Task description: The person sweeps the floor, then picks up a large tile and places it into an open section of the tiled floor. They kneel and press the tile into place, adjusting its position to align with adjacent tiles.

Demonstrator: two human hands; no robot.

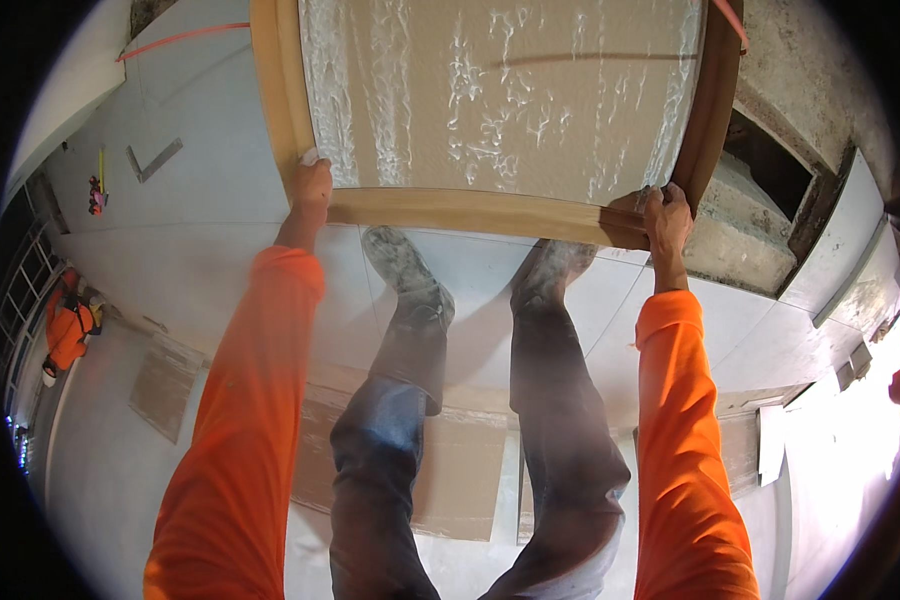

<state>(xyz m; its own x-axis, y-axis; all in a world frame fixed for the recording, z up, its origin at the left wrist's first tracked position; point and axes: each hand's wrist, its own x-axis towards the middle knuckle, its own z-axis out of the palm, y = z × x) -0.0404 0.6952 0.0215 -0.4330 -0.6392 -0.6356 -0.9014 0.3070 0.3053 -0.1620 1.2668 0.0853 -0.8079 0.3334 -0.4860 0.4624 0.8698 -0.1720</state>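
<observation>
We judge that a loosened grip could let the framed panel (510, 110) fall onto the shoes (405, 262) near its closest edge. It sits directly ahead of the person, left hand (311, 188) and right hand (668, 218) each closed on a near corner. We note a tan wooden border and beige face under glossy, wrinkled film.

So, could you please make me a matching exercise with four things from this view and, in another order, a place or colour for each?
Things:
1. Left hand
2. Right hand
3. L-shaped grey piece
4. Wooden frame

Places or colours:
A. Lying on the pale floor
B. At the frame's near right corner
C. Brown, around a white-streaked panel
D. At the frame's near left corner

Pairs: 1-D, 2-B, 3-A, 4-C
</observation>
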